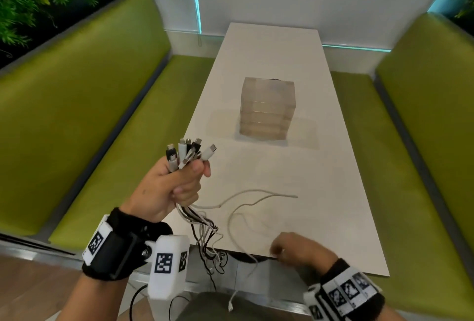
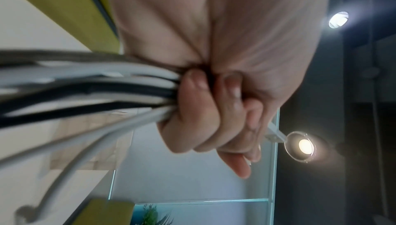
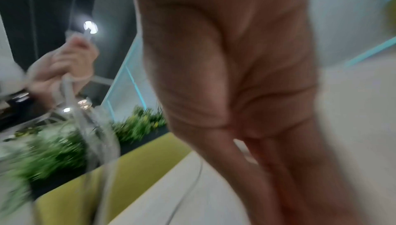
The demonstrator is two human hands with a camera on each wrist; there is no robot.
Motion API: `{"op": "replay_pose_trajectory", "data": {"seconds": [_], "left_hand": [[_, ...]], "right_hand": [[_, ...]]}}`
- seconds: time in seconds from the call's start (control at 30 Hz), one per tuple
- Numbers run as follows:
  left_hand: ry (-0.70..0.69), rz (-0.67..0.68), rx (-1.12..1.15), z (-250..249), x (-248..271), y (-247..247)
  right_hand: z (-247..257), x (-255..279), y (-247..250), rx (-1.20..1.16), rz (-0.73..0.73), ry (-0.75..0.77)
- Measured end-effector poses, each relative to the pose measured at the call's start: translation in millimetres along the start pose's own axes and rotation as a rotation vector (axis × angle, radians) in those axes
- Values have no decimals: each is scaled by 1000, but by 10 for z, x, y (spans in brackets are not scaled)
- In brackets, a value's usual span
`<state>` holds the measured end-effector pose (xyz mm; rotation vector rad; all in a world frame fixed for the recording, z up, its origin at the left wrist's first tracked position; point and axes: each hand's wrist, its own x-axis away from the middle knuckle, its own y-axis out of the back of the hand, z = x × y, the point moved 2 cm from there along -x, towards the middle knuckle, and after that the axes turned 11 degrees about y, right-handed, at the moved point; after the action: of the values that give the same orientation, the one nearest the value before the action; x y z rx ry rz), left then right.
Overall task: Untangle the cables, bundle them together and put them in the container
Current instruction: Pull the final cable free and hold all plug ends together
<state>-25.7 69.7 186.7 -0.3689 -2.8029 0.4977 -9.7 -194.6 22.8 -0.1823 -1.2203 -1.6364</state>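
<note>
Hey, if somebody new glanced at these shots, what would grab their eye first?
First, the left hand, raised at the table's near-left corner, gripping a bunch of cables with plugs fanned upward. Next, the frosted container standing mid-table, then the blurred right hand at the near edge beside a loose white cable.

The left hand (image 1: 166, 187) is raised at the near left, forearm coming up from the bottom edge, and is closed in a tight fist. The left wrist view shows its fingers (image 2: 193, 127) curled hard into the palm, with the thumb (image 1: 198, 168) laid across the top of the fist. It grips what it holds upright. A black strap with white marker blocks wraps this wrist. The right hand (image 1: 298, 246) sits lower, at the near right, knuckles up and motion-blurred. Its fingers point down and leftward, and whether they pinch anything cannot be told. A banded marker strap circles the right wrist.
</note>
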Motion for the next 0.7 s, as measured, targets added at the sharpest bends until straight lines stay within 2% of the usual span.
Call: {"op": "replay_pose_trajectory", "data": {"seconds": [0.07, 0.13, 0.2, 0.27, 0.33, 0.43, 0.47, 0.53, 0.57, 0.6, 0.63, 0.67, 0.7], "left_hand": [[17, 20, 23, 47, 44, -4], [23, 34, 12, 72, 68, -23], [22, 49, 1, 70, 71, -57], [16, 55, 3, 57, 57, -99], [10, 55, 5, 42, 30, -144], [2, 44, -2, 41, -34, -224], [-1, 33, 7, 43, -56, -245], [-7, 5, 40, 41, -98, -262], [-10, -6, 61, 38, -111, -257], [-11, -12, 83, 38, -117, -245], [-10, -14, 105, 41, -117, -229], [-9, -11, 123, 46, -113, -210], [-6, -7, 136, 53, -101, -193]], "right_hand": [[-232, 102, 227, 82, -78, -188], [-346, 218, 510, 68, -232, -281], [-331, 295, 743, -35, -401, -243], [-176, 327, 885, -163, -458, -47], [48, 323, 917, -243, -383, 151], [333, 239, 811, -433, -168, 289], [400, 203, 755, -571, -61, 306], [516, 173, 600, -877, 299, 317], [549, 164, 504, -957, 489, 303], [570, 180, 419, -942, 600, 279], [565, 207, 359, -841, 601, 258], [540, 223, 319, -705, 486, 241], [500, 214, 307, -570, 290, 229]]}}
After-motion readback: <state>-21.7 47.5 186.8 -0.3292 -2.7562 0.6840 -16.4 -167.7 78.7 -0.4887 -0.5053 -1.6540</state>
